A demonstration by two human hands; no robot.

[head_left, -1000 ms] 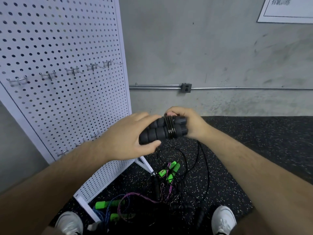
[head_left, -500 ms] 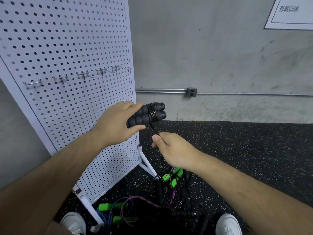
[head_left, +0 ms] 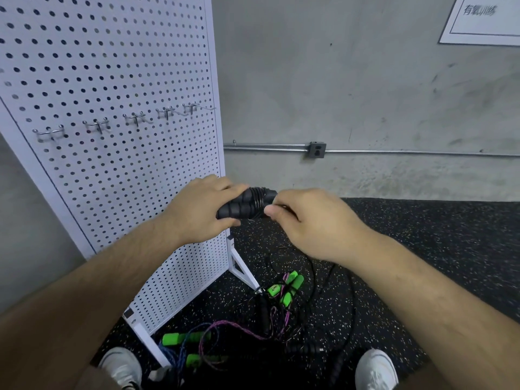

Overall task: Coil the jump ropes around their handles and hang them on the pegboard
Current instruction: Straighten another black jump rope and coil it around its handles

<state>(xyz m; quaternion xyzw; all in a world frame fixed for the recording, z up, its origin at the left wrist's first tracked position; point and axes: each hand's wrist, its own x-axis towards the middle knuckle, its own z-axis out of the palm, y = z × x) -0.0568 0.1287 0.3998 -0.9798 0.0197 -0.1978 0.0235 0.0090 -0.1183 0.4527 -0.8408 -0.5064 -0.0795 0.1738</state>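
Observation:
My left hand (head_left: pixel 197 209) grips the two black foam handles (head_left: pixel 242 205) of a jump rope, held side by side, with several turns of thin black rope wound round them near the right end. My right hand (head_left: pixel 306 220) pinches the black rope right at that end of the handles; the loose rope (head_left: pixel 344 282) hangs from it down to the floor. The white pegboard (head_left: pixel 112 80) stands at the left with a row of bare metal hooks (head_left: pixel 135 119).
On the speckled black floor lies a tangle of other jump ropes: green handles (head_left: pixel 289 288) near the pegboard foot, more green handles (head_left: pixel 183 339) by my left shoe, black handles (head_left: pixel 263 313) between. My white shoes show at the bottom edge. A concrete wall with a conduit stands behind.
My right hand came up from below the handles to their right end, bringing the rope round for another turn. The handles sank a little and moved right.

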